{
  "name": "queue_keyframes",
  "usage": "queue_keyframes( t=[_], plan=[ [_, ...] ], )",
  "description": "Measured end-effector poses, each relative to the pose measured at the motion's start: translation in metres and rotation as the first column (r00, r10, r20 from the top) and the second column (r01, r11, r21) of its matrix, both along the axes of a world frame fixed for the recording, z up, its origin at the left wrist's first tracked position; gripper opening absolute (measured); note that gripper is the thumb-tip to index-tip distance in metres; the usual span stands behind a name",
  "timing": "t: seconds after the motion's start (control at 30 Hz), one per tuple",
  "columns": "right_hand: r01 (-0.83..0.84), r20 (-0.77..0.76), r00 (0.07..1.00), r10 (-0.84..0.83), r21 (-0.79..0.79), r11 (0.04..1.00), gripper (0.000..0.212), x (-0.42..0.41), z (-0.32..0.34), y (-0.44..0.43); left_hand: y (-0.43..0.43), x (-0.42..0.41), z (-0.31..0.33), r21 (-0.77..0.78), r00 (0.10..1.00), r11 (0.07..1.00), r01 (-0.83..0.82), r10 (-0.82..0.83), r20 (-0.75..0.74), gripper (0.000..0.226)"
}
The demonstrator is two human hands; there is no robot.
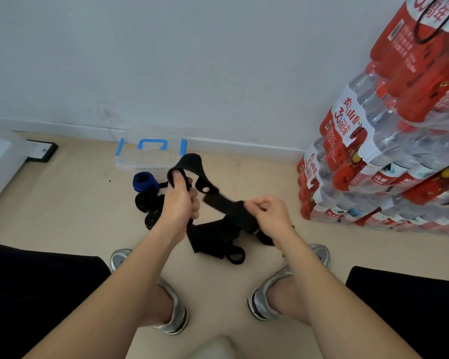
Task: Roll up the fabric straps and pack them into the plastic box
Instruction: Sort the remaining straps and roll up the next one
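Observation:
A black fabric strap is stretched in the air between my hands. My left hand grips its looped end, which arches above my fingers. My right hand pinches the other end. More black straps lie in a heap on the floor below. To the left sit a rolled blue strap and two rolled black straps. The clear plastic box with blue latches and handle stands by the wall, lid on.
Stacked packs of bottled water with red labels rise at the right. A white wall and skirting run behind the box. A black plate lies at the left by a white edge. My shoes rest on the beige floor.

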State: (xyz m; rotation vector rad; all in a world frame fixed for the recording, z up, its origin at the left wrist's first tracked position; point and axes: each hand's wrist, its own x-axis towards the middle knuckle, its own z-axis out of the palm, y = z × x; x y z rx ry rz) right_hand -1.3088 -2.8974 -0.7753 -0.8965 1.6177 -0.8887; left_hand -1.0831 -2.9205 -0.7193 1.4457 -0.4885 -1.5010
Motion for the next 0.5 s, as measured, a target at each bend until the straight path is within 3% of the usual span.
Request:
queue_keyframes(
  t=[0.07, 0.13, 0.2, 0.3, 0.37, 0.43, 0.5],
  plan=[
    [0.287, -0.103, 0.953, -0.286, -0.006, 0.958, 0.009, -0.027, -0.003, -0.003, -0.001, 0.010, 0.001, -0.019, 0.986, 0.992, 0.121, -0.118, 0.114, 0.046],
    [0.380, -0.041, 0.925, -0.378, 0.049, 0.924, 0.004, -0.047, -0.001, -0.011, 0.002, 0.015, -0.001, -0.016, 0.933, 0.966, 0.259, -0.246, 0.262, 0.041],
    [0.334, 0.174, 0.919, -0.353, 0.132, 0.933, 0.018, -0.053, 0.002, -0.022, 0.011, 0.014, -0.007, -0.013, 0.856, 0.931, 0.366, -0.331, 0.398, 0.039],
    [0.258, 0.564, 0.778, -0.277, 0.116, 0.959, 0.027, -0.047, 0.019, -0.033, 0.026, 0.011, -0.019, 0.005, 0.796, 0.898, 0.440, -0.393, 0.461, 0.051],
    [0.192, 0.660, 0.730, -0.178, 0.052, 0.980, 0.041, -0.045, 0.021, -0.035, 0.032, 0.009, -0.024, 0.023, 0.763, 0.877, 0.480, -0.430, 0.483, 0.052],
    [0.091, 0.508, 0.856, -0.092, 0.027, 0.995, 0.046, -0.041, 0.014, -0.030, 0.033, 0.010, -0.031, 0.059, 0.705, 0.857, 0.511, -0.457, 0.543, 0.050],
    [-0.021, 0.105, 0.994, 0.013, 0.080, 0.997, 0.035, -0.036, -0.001, -0.019, 0.033, 0.013, -0.041, 0.133, 0.597, 0.821, 0.556, -0.505, 0.623, 0.050]
  ],
)
